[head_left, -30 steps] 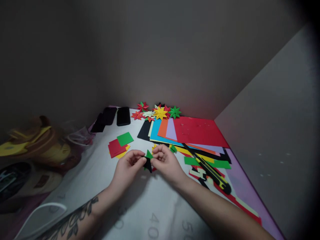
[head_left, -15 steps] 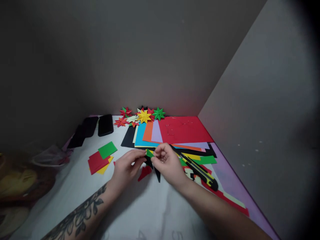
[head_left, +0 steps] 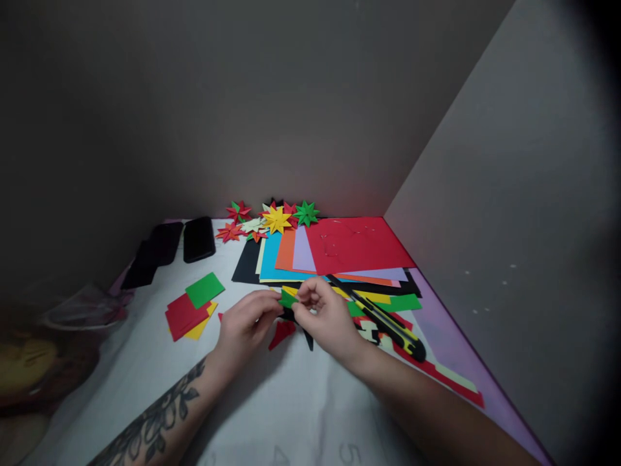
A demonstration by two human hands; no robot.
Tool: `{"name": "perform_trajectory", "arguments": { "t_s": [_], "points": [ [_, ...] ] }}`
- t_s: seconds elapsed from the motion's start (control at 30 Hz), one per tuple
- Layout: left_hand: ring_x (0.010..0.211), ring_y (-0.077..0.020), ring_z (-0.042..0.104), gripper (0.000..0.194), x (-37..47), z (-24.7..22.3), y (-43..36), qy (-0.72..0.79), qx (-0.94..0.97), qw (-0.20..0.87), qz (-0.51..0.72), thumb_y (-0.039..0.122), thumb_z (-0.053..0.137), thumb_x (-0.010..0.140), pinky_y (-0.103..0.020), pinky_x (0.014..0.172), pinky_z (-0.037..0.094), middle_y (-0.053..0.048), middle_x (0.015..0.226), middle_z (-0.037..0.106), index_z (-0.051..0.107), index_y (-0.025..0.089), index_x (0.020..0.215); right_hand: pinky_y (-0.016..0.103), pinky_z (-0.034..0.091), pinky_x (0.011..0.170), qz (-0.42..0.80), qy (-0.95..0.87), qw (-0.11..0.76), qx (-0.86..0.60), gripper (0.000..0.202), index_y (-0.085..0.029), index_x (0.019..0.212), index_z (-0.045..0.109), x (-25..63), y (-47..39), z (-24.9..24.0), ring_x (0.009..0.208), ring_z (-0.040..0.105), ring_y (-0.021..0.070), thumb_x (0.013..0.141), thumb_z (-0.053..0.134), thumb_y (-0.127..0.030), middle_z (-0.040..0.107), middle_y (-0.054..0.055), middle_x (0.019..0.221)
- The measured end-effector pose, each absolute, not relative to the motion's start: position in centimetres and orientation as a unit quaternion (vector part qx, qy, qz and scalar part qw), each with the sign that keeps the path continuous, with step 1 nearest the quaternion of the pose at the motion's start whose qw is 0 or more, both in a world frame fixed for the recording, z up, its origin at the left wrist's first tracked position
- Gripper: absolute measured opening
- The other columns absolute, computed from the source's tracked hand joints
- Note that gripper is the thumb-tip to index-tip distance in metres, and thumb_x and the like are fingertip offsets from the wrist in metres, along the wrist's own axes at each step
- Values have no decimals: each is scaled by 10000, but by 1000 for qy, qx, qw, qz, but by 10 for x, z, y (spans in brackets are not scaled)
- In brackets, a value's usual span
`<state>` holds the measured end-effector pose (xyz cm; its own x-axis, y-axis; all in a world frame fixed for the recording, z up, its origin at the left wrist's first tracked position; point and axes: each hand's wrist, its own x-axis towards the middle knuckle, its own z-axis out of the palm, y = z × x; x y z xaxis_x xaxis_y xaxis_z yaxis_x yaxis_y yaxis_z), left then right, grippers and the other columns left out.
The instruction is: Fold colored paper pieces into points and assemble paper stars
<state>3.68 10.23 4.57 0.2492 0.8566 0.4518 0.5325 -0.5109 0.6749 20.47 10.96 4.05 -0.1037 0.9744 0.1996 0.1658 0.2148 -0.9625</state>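
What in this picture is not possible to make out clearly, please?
In the head view:
Held green paper: full shape, hidden by the left hand and right hand.
Black folded shape: mostly covered by the yellow star and others.
Yellow item: blurred and dark, near the left edge.
Printed digits: cut off by the bottom edge.

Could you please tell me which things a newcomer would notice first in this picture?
The eye would probably fall first on the bright paper stars clustered at the table's far edge by the wall, then on the large red sheet just right of them. Nearer, at the centre, the left hand and right hand meet around a small green paper piece, with a yellow-and-black cutter lying to the right.
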Motion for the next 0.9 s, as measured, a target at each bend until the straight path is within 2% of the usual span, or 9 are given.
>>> {"name": "perform_trajectory", "arguments": {
  "t_s": [0.17,0.33,0.5,0.6,0.73,0.9],
  "points": [
    [875,-173,629,94,36,49,103,448,782,185,393,193,560,805,-260,735,505,-85,945,672,652,193,786,239,422,638,323,-664,482,-473,80,-211,773,477,208,107,42,659,531,126,733,507,-149,538,-19,712],
    [852,-153,609,105,33,46,108,388,825,106,397,145,536,813,-259,730,495,-72,938,647,632,186,827,219,410,604,364,-653,479,-461,104,-211,784,464,207,106,43,641,513,114,725,508,-139,510,-33,704],
    [843,-149,546,139,30,49,109,393,857,52,331,135,492,823,-260,715,458,-47,936,574,617,196,836,208,390,573,401,-637,475,-457,128,-213,773,436,205,107,41,624,486,107,712,506,-124,470,-42,687],
    [841,-153,517,148,28,53,109,403,862,97,293,133,458,826,-267,714,440,-34,910,533,587,187,781,216,394,585,403,-642,470,-452,124,-211,778,440,205,107,39,632,492,111,713,500,-123,480,-38,693],
    [825,-145,514,68,30,55,109,401,829,216,324,168,487,828,-263,732,438,-32,869,522,518,178,768,221,396,593,386,-652,465,-458,121,-209,776,449,205,104,39,638,498,113,714,505,-122,496,-35,700],
    [642,-106,504,91,38,51,105,485,719,335,369,215,505,831,-214,588,422,10,728,531,469,182,755,224,404,598,382,-652,466,-461,126,-212,788,459,202,101,38,653,511,115,719,521,-125,509,-33,719]
  ]
}}
